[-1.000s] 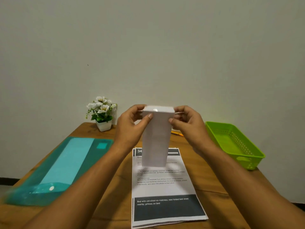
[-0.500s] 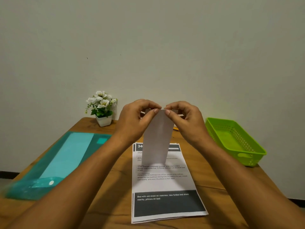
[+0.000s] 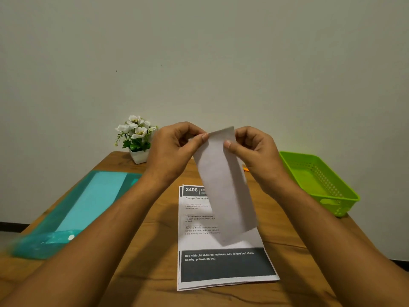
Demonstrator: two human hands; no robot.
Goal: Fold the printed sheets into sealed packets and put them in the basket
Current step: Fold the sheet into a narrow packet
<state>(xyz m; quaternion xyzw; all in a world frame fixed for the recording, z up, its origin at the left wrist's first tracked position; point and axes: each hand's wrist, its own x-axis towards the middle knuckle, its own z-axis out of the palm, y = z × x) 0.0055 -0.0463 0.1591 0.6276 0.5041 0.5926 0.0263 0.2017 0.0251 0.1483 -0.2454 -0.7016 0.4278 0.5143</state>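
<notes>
Head cam: left hand (image 3: 174, 149) and right hand (image 3: 254, 147) pinch one folded sheet (image 3: 223, 189) up top, probably unsealed. Basket (image 3: 345, 206) looks empty, printed sheets (image 3: 221, 267) waiting.

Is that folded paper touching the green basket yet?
Apart. The head view shows the left hand and right hand pinching the top of the folded paper, with the right hand between it and the green basket.

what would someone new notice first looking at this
Both hands, left hand and right hand, pinch the top of a folded white sheet held up mid-frame over the printed sheets on the wooden table. A bright green basket sits at the right, a teal folder at the left.
</notes>
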